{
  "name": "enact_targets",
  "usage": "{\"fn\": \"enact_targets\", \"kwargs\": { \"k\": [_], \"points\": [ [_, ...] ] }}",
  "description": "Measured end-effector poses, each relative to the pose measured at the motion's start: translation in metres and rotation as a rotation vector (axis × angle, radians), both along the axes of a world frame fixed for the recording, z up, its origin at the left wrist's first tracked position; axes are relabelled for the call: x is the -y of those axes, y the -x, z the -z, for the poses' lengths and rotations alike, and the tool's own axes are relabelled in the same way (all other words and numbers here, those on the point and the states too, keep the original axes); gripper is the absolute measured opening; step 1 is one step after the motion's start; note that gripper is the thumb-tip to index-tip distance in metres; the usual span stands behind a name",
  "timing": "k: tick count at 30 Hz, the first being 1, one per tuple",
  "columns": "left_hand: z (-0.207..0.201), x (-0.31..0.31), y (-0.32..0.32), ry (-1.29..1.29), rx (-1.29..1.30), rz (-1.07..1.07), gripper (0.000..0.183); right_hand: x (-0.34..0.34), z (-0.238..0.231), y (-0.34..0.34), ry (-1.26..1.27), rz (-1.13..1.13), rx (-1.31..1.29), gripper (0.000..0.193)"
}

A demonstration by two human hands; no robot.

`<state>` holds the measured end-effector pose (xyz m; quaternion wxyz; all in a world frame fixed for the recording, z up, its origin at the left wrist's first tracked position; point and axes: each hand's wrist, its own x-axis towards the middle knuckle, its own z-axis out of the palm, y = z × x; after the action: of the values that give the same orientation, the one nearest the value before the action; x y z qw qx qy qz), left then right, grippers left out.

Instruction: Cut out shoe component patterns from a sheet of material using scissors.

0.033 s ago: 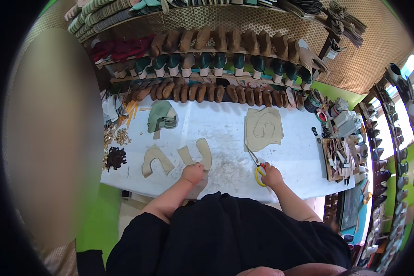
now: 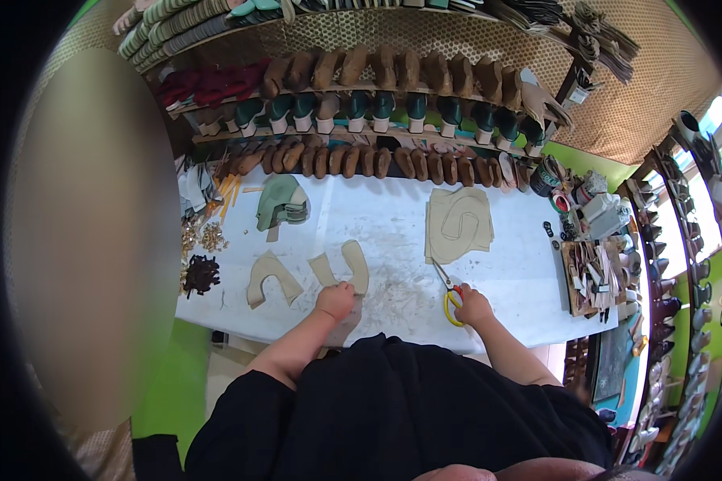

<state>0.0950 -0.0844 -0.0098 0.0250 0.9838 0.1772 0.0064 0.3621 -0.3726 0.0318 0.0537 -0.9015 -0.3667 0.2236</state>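
Note:
My right hand (image 2: 476, 305) is closed on a pair of scissors (image 2: 451, 311) with yellow and red handles. Their blades point up and left, toward the near edge of a beige sheet stack (image 2: 460, 224) that bears a drawn curved outline. My left hand (image 2: 335, 300) is closed at the bottom of a U-shaped beige cutout (image 2: 356, 267) on the table, covering part of it; its fingertips are partly hidden. Another curved beige cutout (image 2: 273, 275) lies to the left. Behind it rest green shaped pieces (image 2: 279, 200).
The white-covered table (image 2: 377, 216) holds a dark heap (image 2: 202, 275) and small metallic bits (image 2: 213, 238) at left. A wooden tray of scraps (image 2: 590, 278) stands at right. Shoe lasts (image 2: 437, 76) and green heeled shoes (image 2: 416, 114) line the shelves behind.

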Motion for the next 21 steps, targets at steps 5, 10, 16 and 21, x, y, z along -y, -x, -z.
{"fn": "enact_targets", "kwargs": {
  "k": [5, 10, 16, 21],
  "points": [
    [0.004, -0.005, 0.0, -0.071, 0.124, 0.032, 0.014, -0.006, -0.022, 0.0, 0.123, 0.039, -0.164, 0.07],
    [0.001, -0.005, 0.0, -0.023, 0.066, 0.049, 0.019, -0.004, -0.018, 0.003, -0.008, 0.228, -0.533, 0.062],
    [0.032, -0.021, 0.016, -0.035, 0.119, 0.231, 0.051, -0.026, 0.014, 0.055, -0.262, 0.458, -1.208, 0.04],
    [0.034, -0.026, 0.016, 0.267, 0.117, 0.284, 0.054, -0.052, 0.007, 0.123, -0.321, 0.651, -1.594, 0.047]
  ]
}}
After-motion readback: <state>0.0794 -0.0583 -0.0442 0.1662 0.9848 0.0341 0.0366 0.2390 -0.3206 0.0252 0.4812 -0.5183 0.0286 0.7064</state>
